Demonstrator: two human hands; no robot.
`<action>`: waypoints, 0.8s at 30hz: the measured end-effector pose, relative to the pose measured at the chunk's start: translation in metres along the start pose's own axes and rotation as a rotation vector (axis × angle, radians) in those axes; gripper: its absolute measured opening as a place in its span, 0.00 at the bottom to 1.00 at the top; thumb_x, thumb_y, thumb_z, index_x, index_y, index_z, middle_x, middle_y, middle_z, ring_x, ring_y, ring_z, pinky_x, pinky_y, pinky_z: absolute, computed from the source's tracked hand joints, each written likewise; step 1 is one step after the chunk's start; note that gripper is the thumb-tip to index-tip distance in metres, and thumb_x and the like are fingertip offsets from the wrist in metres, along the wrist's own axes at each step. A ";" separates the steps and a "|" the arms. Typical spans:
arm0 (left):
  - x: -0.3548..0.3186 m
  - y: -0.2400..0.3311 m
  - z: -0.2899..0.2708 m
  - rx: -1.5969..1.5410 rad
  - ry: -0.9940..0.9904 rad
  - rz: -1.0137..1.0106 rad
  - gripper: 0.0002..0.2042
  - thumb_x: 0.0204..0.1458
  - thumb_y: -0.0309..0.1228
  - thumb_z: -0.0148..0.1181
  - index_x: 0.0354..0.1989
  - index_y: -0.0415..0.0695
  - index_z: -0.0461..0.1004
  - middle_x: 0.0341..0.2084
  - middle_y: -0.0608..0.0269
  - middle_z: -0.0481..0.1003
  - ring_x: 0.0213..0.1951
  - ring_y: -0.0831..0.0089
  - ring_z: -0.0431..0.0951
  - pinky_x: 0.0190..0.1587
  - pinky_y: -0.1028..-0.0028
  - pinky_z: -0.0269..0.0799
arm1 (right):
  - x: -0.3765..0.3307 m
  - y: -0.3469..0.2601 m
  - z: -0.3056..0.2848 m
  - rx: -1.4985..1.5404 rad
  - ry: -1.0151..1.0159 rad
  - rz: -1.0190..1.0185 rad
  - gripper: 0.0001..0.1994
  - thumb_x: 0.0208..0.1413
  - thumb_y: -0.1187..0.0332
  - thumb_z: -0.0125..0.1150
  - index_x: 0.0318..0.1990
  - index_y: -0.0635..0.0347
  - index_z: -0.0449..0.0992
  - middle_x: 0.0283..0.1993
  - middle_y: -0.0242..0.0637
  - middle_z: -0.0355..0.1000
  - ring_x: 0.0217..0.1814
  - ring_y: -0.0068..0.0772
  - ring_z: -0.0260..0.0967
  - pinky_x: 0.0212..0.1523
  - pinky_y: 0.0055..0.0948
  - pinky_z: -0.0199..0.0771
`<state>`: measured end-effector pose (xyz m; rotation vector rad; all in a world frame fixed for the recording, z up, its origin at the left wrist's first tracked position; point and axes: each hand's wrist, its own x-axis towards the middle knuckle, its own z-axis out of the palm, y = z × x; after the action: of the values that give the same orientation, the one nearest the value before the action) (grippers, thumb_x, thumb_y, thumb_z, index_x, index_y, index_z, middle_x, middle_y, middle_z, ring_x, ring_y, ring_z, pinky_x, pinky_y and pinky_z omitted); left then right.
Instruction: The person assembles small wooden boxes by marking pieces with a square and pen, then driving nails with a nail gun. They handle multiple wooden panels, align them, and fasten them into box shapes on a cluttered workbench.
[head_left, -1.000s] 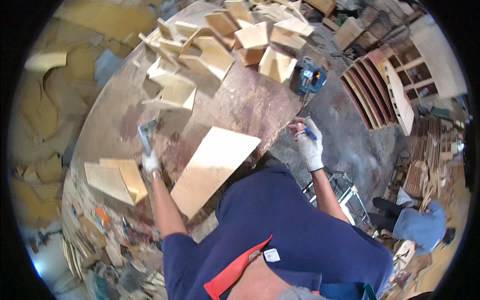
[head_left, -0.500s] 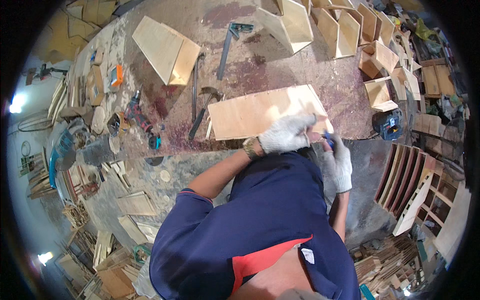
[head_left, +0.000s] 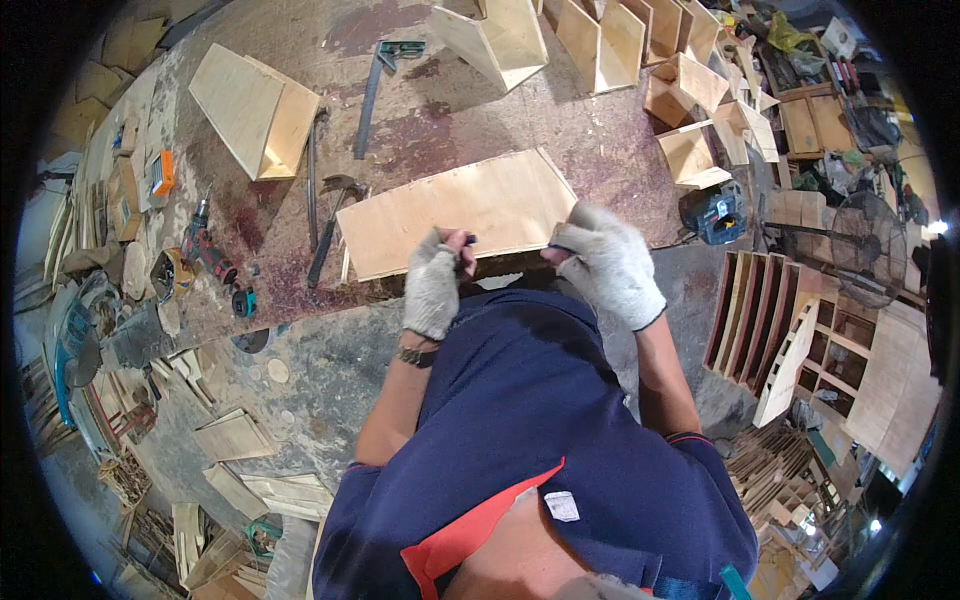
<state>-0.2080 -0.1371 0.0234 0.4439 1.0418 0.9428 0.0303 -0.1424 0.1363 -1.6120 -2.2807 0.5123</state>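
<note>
A long plywood piece point(head_left: 450, 208) with tapered ends lies across the near edge of the workbench. By its near edge, my left hand point(head_left: 432, 288), in a white knit glove with bare fingertips showing, is closed on a small dark blue piece point(head_left: 471, 239) that sticks out past the fingers. My right hand point(head_left: 608, 258), gloved alike, is closed at the board's near right corner. A slim blue pen-like thing point(head_left: 562, 247) shows only in part between its fingers. A claw hammer point(head_left: 323, 245) lies just left of the board.
The worn bench point(head_left: 275, 285) also holds a combination square point(head_left: 369, 105), a cordless drill point(head_left: 207, 250), an orange box point(head_left: 162, 173) and a blue-black power tool point(head_left: 713, 212). Assembled plywood boxes point(head_left: 255, 112) stand at the back. A fan point(head_left: 866, 240) and slatted wooden frames point(head_left: 755, 315) are at right.
My hands were together at the board's right end; now they are apart, the left further left with a small dark blue piece. The whole view has shifted, moving the bench things leftward.
</note>
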 end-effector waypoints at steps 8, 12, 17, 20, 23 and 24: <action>-0.011 -0.006 0.045 -0.133 -0.250 -0.073 0.12 0.65 0.31 0.61 0.50 0.38 0.73 0.41 0.53 0.81 0.40 0.69 0.82 0.44 0.74 0.80 | -0.014 0.026 -0.020 0.941 0.612 0.510 0.19 0.71 0.57 0.57 0.34 0.65 0.75 0.26 0.31 0.71 0.29 0.21 0.71 0.31 0.25 0.71; -0.011 -0.018 0.080 -0.179 -0.265 -0.006 0.10 0.66 0.32 0.60 0.48 0.38 0.74 0.36 0.59 0.79 0.37 0.71 0.79 0.42 0.74 0.76 | -0.022 0.042 -0.017 1.109 0.628 0.536 0.18 0.73 0.56 0.54 0.41 0.66 0.74 0.29 0.36 0.75 0.29 0.24 0.73 0.32 0.25 0.73; -0.012 -0.029 0.103 -0.118 -0.191 0.025 0.10 0.66 0.33 0.60 0.46 0.38 0.74 0.33 0.62 0.77 0.36 0.72 0.78 0.41 0.74 0.74 | -0.029 0.071 -0.019 1.198 0.556 0.481 0.17 0.73 0.57 0.54 0.42 0.65 0.74 0.30 0.35 0.75 0.31 0.23 0.74 0.33 0.25 0.75; -0.015 -0.034 0.115 -0.055 -0.133 0.036 0.09 0.65 0.31 0.62 0.45 0.38 0.75 0.32 0.62 0.78 0.34 0.73 0.77 0.40 0.75 0.74 | -0.031 0.083 -0.018 1.179 0.442 0.443 0.15 0.72 0.59 0.55 0.41 0.65 0.75 0.30 0.33 0.75 0.32 0.21 0.75 0.33 0.24 0.75; -0.020 -0.037 0.132 -0.001 -0.100 0.035 0.09 0.63 0.30 0.64 0.44 0.37 0.78 0.28 0.64 0.78 0.31 0.76 0.77 0.38 0.77 0.73 | -0.034 0.091 -0.013 1.206 0.344 0.437 0.14 0.71 0.61 0.56 0.40 0.64 0.75 0.29 0.30 0.74 0.33 0.18 0.74 0.34 0.21 0.76; -0.023 -0.037 0.137 0.113 -0.092 0.042 0.09 0.62 0.30 0.65 0.44 0.37 0.78 0.28 0.65 0.78 0.31 0.76 0.77 0.38 0.77 0.73 | -0.035 0.097 -0.013 1.191 0.292 0.427 0.14 0.71 0.61 0.56 0.40 0.64 0.75 0.29 0.30 0.74 0.32 0.19 0.74 0.33 0.21 0.76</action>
<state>-0.0754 -0.1617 0.0733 0.5993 1.0083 0.8955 0.1288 -0.1445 0.1026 -1.3177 -0.9695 1.2944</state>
